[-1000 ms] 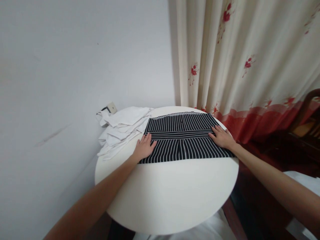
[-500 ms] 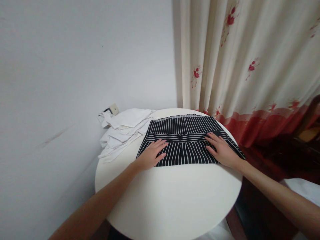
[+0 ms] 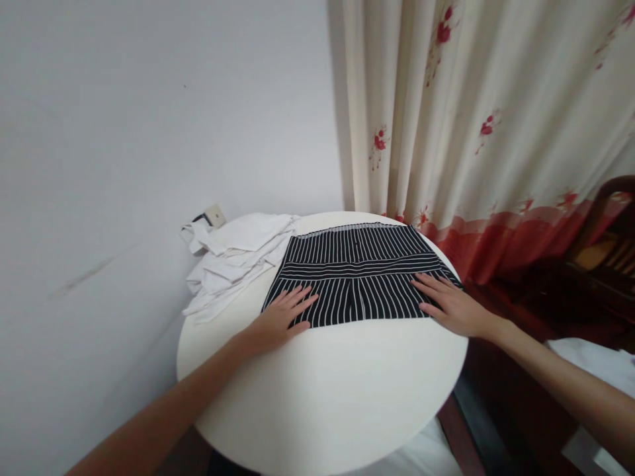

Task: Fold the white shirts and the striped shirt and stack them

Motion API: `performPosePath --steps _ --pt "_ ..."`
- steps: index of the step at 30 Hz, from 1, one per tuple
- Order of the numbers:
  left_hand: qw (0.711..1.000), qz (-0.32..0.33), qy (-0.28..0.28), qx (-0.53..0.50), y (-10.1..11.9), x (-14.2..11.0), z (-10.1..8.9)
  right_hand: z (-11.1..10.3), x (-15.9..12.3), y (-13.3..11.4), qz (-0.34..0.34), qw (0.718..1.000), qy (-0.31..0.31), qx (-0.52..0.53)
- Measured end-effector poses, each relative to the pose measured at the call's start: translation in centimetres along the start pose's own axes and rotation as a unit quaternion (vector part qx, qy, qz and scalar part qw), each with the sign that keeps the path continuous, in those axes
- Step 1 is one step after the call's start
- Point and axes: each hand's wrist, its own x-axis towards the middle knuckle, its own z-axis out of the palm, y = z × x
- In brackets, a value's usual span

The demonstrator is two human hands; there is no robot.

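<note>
A black garment with white stripes (image 3: pixel 357 291) lies spread flat on a round white table (image 3: pixel 327 390). A band of crosswise stripes runs across its middle, and its far edge shows a paler inside. My left hand (image 3: pixel 280 318) rests palm down on the near left corner, fingers stretched out and apart. On the near right side lies my right hand (image 3: pixel 454 307), also flat with its fingers extended over the cloth. Neither hand grips the fabric.
Crumpled white cloth (image 3: pixel 238 254) is heaped at the table's left edge, against the wall. Behind it a socket (image 3: pixel 215 215) sits on the wall. A flowered curtain (image 3: pixel 421 132) hangs behind the table. A wooden chair (image 3: pixel 608 231) stands at the far right.
Both hands have slid outward and slightly toward me over the striped cloth, now farther apart. The view has turned a little to the right.
</note>
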Motion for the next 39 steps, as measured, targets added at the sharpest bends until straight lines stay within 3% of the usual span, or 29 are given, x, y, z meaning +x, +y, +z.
performPosePath --steps 8,13,20,25,31,39 --pt "0.998 0.017 0.010 -0.061 -3.8 -3.9 -1.4 -1.2 -3.5 4.2 0.042 0.997 -0.041 0.054" --pt "0.999 -0.007 0.014 -0.030 -4.7 -4.8 -1.6 -2.5 -4.5 4.8 0.011 0.995 -0.041 0.095" --pt "0.998 -0.048 0.041 -0.003 -4.2 -4.5 -0.8 -2.6 -4.6 5.6 -0.035 0.999 0.020 0.021" --pt "0.998 -0.053 0.031 -0.003 -3.9 -4.8 -1.2 -2.0 -4.9 5.4 -0.029 0.997 0.069 -0.007" --pt "0.996 -0.065 -0.001 -0.055 -2.0 -6.4 -3.4 -2.7 -7.2 5.3 -0.002 0.995 0.076 0.070" --pt "0.981 -0.091 -0.030 -0.168 0.9 -9.4 -7.8 -7.2 -9.6 4.1 0.039 0.971 0.062 0.229"
